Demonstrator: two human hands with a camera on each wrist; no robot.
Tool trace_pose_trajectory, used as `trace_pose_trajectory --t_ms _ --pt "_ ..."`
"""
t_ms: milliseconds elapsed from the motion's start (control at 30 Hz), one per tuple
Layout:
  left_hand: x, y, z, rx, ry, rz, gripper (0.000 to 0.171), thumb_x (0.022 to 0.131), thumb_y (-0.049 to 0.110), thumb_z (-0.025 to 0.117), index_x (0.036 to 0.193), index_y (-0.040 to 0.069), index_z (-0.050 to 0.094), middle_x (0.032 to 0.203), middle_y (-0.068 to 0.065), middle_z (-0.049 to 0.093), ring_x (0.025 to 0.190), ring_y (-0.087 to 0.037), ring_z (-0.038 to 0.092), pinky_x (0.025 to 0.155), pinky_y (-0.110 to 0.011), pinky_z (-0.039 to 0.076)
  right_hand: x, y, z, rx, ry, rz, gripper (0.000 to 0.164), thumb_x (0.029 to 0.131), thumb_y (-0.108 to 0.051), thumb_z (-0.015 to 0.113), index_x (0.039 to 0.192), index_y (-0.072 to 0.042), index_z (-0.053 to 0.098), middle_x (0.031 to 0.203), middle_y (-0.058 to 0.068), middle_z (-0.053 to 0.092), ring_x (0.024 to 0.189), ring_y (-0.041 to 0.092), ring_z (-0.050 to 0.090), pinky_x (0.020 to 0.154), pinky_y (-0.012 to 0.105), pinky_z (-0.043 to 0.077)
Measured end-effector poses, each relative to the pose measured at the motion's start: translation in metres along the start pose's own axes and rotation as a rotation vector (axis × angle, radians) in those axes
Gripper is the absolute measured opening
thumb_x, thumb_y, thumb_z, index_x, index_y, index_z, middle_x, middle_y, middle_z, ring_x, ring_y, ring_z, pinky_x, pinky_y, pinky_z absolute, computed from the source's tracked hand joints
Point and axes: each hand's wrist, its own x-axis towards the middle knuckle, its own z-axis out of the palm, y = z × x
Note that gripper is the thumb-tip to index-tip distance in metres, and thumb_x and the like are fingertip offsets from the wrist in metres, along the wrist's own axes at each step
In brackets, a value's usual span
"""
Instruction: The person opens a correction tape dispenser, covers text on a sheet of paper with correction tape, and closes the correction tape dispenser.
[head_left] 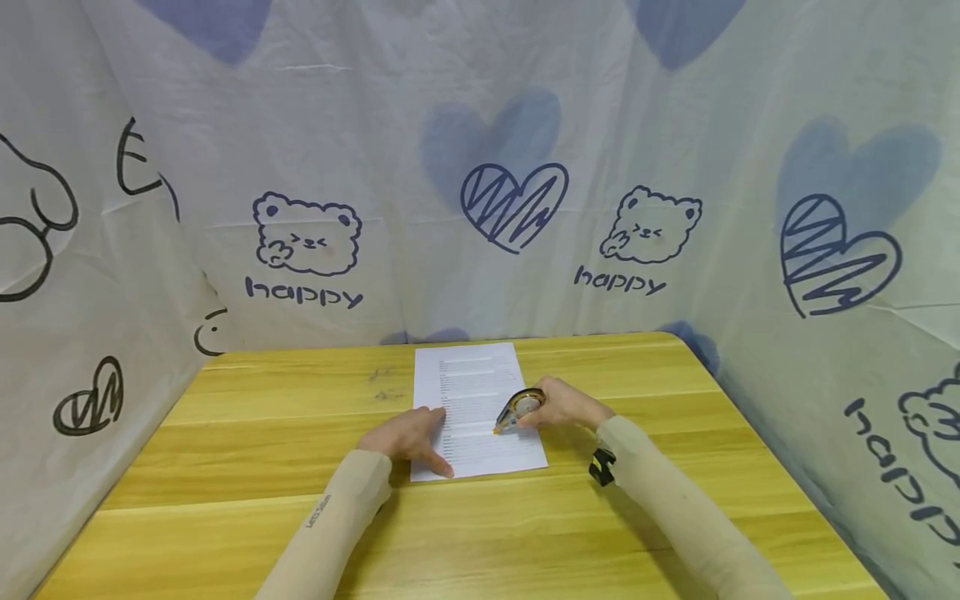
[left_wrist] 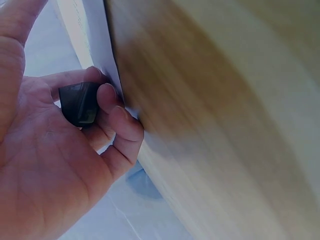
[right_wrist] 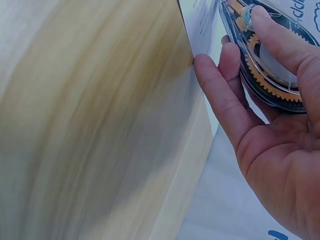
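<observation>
A printed sheet of paper lies on the wooden table. My right hand grips a correction tape dispenser, its tip down at the printed lines on the lower part of the sheet. In the right wrist view the thumb presses on the dispenser's clear case, where orange toothed wheels show inside. My left hand rests on the sheet's left edge. Its curled fingers hold a small dark cap, seen in the left wrist view and hidden under the hand in the head view.
The yellow wood-grain table reaches back to a white cloth printed with hearts and bears, which also hangs at both sides. A black and yellow wrist device sits at the right sleeve. Faint marks show on the table left of the sheet.
</observation>
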Motion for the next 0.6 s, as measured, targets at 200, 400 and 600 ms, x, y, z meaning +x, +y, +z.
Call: trace_pose_trajectory --t_ms 200,400,600 --pt "0.0008 0.0001 -0.0002 -0.001 0.009 0.000 0.111 0.063 0.046 0.090 0.150 0.003 0.036 0.154 -0.019 0.038 0.143 -0.035 0.036 0.119 -0.047 0.030 0.0001 0.0016 -0.0002 -0.033 0.019 0.022 0.023 0.078 -0.017 0.083 0.093 -0.004 0.072 0.078 0.003 0.072 0.064 0.011 0.061 0.062 0.030 0.058" --pt "0.0015 -0.0002 0.0000 0.012 0.005 -0.009 0.111 0.063 0.048 0.089 0.150 0.004 0.036 0.154 -0.018 0.038 0.143 -0.035 0.036 0.119 -0.047 0.030 -0.0004 0.0005 -0.0006 -0.042 0.016 0.030 0.023 0.078 -0.018 0.083 0.093 -0.005 0.072 0.078 0.003 0.072 0.063 0.011 0.060 0.059 0.026 0.055" --pt "0.0005 0.0008 0.0002 0.006 0.000 -0.013 0.111 0.064 0.048 0.089 0.151 0.005 0.035 0.155 -0.018 0.037 0.144 -0.035 0.035 0.120 -0.047 0.029 -0.0017 0.0004 -0.0006 -0.043 0.018 0.032 0.024 0.079 -0.018 0.083 0.093 -0.004 0.072 0.078 0.003 0.072 0.063 0.011 0.059 0.056 0.023 0.052"
